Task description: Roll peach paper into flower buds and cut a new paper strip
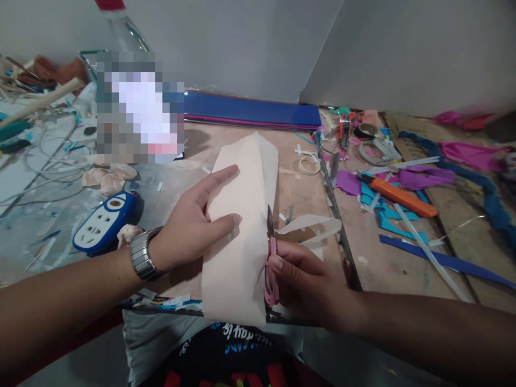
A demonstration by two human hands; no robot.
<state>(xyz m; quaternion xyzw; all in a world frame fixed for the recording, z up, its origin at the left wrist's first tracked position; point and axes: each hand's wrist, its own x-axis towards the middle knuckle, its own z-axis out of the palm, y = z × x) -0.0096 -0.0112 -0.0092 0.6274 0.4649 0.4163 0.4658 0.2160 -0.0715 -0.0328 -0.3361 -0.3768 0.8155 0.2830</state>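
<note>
A folded sheet of pale cream paper [237,247] lies lengthwise over the table's front edge. My left hand [195,223] rests on its left side, thumb and index finger stretched apart, pressing on the sheet. At the paper's right edge, my right hand [306,277] grips a pair of pink-handled scissors [271,290], blades pointing away from me. The dark blade meets the right edge of the sheet. Beside it, a narrow curled strip of the same pale material [318,223] lies to the right. Part of the scissor handles is hidden by my fingers.
A blue-and-white power socket [99,223] sits at left, near crumpled cream pieces [108,177]. An orange utility knife [403,196], a tape ring [309,165] and coloured scraps lie at right. Behind, a flat blue stack [250,110] lines the wall. A bottle [129,32] stands back left.
</note>
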